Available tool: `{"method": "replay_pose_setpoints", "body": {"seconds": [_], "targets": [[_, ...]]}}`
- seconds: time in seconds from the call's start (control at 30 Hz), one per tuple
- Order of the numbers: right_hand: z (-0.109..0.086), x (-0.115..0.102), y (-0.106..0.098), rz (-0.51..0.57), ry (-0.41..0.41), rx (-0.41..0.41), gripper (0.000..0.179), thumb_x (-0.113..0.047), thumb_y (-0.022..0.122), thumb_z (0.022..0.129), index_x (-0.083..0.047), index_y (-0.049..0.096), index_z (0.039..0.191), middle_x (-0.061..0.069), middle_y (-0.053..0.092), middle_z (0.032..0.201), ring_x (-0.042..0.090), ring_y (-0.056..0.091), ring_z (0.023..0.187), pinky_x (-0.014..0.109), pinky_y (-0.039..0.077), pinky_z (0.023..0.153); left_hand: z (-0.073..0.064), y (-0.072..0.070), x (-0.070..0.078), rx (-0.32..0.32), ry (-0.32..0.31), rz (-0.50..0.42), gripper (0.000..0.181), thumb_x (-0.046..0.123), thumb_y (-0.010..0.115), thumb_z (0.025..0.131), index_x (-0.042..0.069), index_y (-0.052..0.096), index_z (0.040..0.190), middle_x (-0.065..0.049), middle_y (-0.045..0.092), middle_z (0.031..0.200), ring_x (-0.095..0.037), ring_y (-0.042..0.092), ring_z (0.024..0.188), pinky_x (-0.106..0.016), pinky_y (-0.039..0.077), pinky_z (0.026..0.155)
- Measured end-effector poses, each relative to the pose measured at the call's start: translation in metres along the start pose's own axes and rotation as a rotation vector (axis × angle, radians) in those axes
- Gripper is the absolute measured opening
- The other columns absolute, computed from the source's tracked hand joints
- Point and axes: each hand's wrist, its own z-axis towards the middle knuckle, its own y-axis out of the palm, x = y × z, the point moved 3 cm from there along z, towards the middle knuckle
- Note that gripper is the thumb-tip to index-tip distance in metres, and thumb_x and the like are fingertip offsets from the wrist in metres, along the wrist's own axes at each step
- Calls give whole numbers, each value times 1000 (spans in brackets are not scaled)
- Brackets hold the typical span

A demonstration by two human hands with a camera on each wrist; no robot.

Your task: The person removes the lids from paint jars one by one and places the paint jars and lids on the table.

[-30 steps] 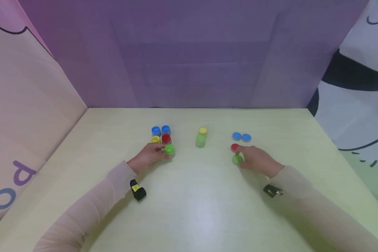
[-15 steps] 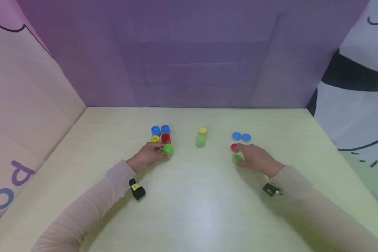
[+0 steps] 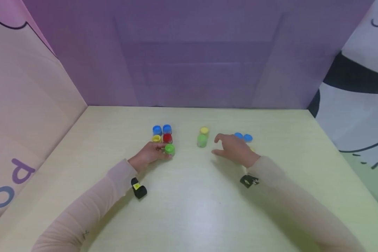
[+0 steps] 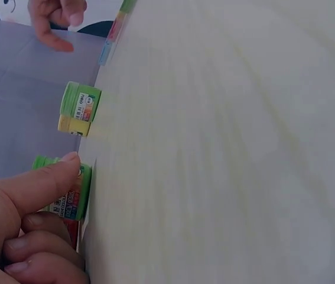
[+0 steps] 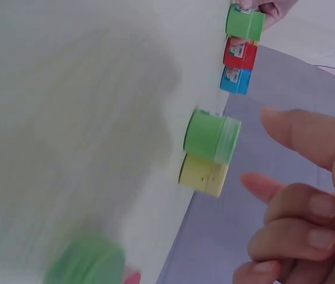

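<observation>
My left hand [image 3: 148, 154] holds a small green-topped jar [image 3: 169, 149] between thumb and forefinger on the table; in the left wrist view the thumb lies across that jar [image 4: 83, 195]. Just behind it stand a red jar [image 3: 167, 138], a yellow jar [image 3: 156, 138] and two blue jars [image 3: 157, 130]. My right hand [image 3: 236, 148] hangs above the table with thumb and forefinger apart, nothing between them. To its left stands a green jar [image 3: 202, 141], with a yellow jar [image 3: 204, 130] behind; the right wrist view shows this green jar [image 5: 210, 136] near the fingertips.
Two blue lids [image 3: 247, 138] lie beyond the right hand, one partly covered by it. A blurred green lid [image 5: 87, 260] and a bit of red show low in the right wrist view. A purple wall [image 3: 195, 70] closes off the table's far edge.
My right hand has left the spot by the red and green lids and moved left towards the middle jars, its fingers spread apart. My left hand stays on the green jar.
</observation>
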Motion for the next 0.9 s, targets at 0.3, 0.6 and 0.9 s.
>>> {"method": "replay_pose_setpoints", "body": {"seconds": [0.3,0.6,0.9], "targets": [[29,-8,5,32,105,40,50,-38,67,86,0,57,117,15,67,102,23,59,78,36,48,66,1,3,1,13,10,26,63,20,78,77,12,52,134,-11,41,144,-29,39,126,-44,35,103],[44,-10,13,10,175,48,51,-44,68,84,-5,61,115,8,63,86,21,54,73,33,42,59,-4,7,1,7,-8,-23,65,19,78,76,14,51,135,-9,43,141,-27,40,124,-42,35,102],[44,-13,13,-11,218,28,34,-38,69,84,-7,59,95,3,50,72,19,45,66,30,34,54,-15,4,7,5,-4,-11,63,34,77,77,22,53,134,-5,49,100,-19,42,84,-29,37,67]]}}
